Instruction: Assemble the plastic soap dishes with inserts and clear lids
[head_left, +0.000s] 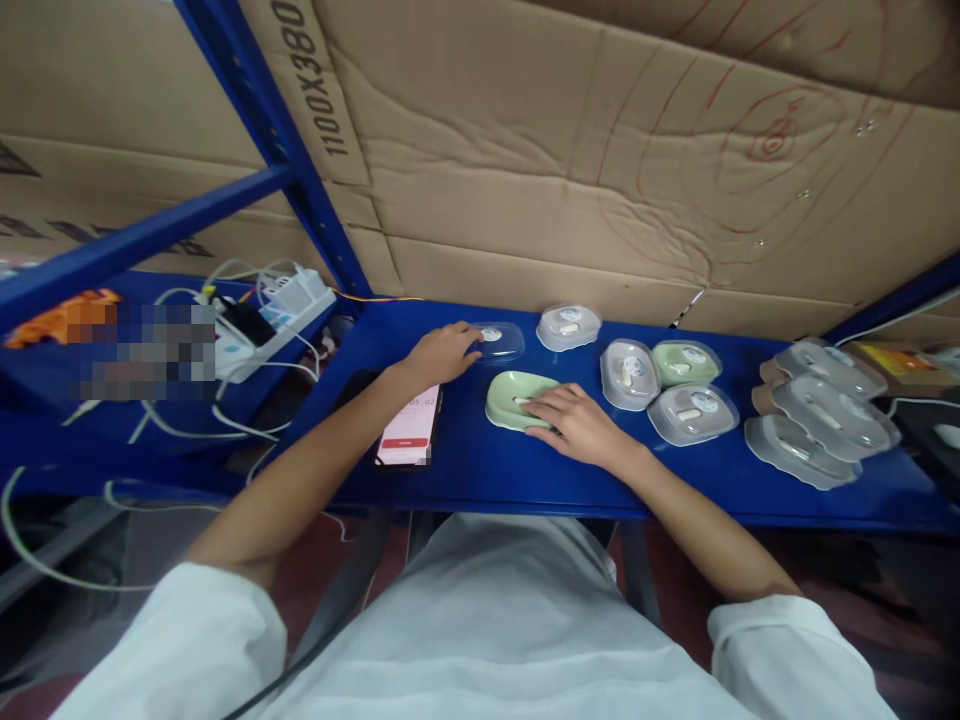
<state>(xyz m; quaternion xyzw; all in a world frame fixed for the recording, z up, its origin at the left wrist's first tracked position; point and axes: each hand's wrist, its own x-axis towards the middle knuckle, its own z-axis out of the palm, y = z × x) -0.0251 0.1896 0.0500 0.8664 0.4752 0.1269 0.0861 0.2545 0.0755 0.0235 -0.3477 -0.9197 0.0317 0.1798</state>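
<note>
My left hand (448,354) is at the left end of a clear oval plastic lid (504,342) with a round label. Its fingertips and thumb close on the lid's edge. Nearer to me, my right hand (576,420) holds the right side of an open pale green oval dish (504,399), fingers over the rim and inside, thumb outside along the near edge. A small white piece shows in the dish beside my fingertips. The rest of the dish's right end is hidden under the hand.
Lidded boxes stand to the right: a grey-white one (568,328) at the back, a green one (687,362), and several stacked grey ones (825,412). Left of the dish lies a lit phone (409,428). Cardboard (510,130) walls the back; cables and a power strip (304,300) are left.
</note>
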